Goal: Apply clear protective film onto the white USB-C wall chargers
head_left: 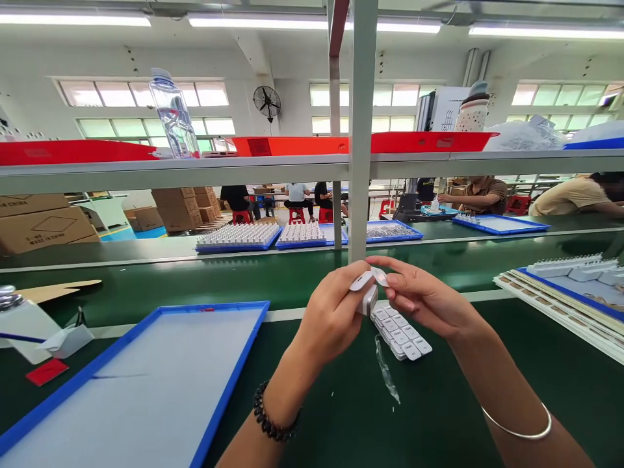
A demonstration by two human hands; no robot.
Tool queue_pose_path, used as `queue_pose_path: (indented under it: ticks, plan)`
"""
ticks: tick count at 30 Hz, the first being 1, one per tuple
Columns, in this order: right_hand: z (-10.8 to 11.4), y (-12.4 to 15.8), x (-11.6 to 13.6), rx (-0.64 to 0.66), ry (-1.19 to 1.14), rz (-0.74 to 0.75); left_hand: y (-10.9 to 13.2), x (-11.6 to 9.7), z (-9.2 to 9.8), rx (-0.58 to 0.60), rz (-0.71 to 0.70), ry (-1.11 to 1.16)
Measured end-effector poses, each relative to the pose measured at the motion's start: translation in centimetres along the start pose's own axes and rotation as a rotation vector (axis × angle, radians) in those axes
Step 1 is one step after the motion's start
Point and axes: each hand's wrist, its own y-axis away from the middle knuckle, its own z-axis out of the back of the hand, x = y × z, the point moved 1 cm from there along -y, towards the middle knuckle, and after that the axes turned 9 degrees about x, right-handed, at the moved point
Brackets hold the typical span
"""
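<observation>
My left hand is closed around a small white plastic casing; part of it is hidden by the fingers. A flat white end with a dark slot sticks out above the thumb. Thumb and fingers of my right hand pinch a small, rounded white piece against or right beside the casing. Whether the two are joined, I cannot tell. Under my hands, a stack of white label sheets with printed cells lies on the green work surface. Beside it is a crumpled clear plastic strip.
At left lies a blue-rimmed tray, near a red card and a white box. A blue tray of white parts sits at right. An upright post and shelf stand ahead. Other people work beyond.
</observation>
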Motion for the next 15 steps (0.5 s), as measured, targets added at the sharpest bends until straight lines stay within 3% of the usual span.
queue_pose_path:
  ticks: [7,15]
  plan:
    - [-0.7,0.4,-0.3,-0.187,0.219,0.171,0.3,0.9,-0.8,-0.191,0.347,0.159]
    - [-3.9,1.1,-2.0,-0.105,0.183,0.171,0.4,0.8,-0.7,-0.275,0.376,0.136]
